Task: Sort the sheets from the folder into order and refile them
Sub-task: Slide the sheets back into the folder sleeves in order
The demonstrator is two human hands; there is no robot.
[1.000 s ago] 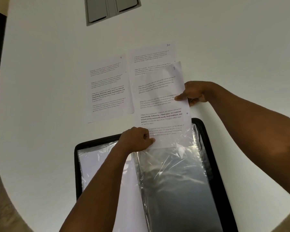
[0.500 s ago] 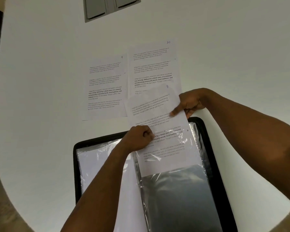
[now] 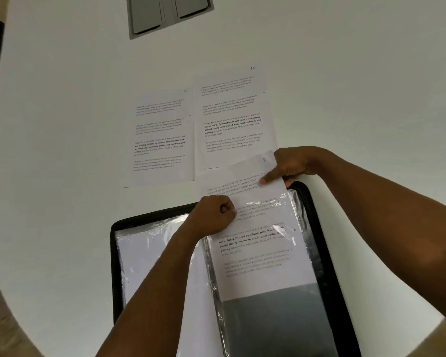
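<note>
A black folder (image 3: 327, 243) with clear plastic sleeves lies open on the white table. A printed sheet (image 3: 258, 251) sits more than halfway inside the right-hand sleeve (image 3: 273, 320), its top part still sticking out. My left hand (image 3: 213, 215) pinches the sleeve's upper left edge. My right hand (image 3: 291, 166) holds the sheet's top right corner, forefinger lying on the paper. Two more printed sheets lie on the table beyond the folder: one marked 9 (image 3: 162, 137) on the left and one marked 10 (image 3: 234, 117) on the right.
A grey panel (image 3: 169, 14) is set into the table at the far edge. The folder's left sleeve (image 3: 144, 261) holds white paper. The table's curved edge runs along the left and lower sides, with floor beyond it.
The sheet in my right hand has slid down into the right sleeve, from just its bottom edge inside to more than half. My right hand moved down with it; sheet 10 is now uncovered.
</note>
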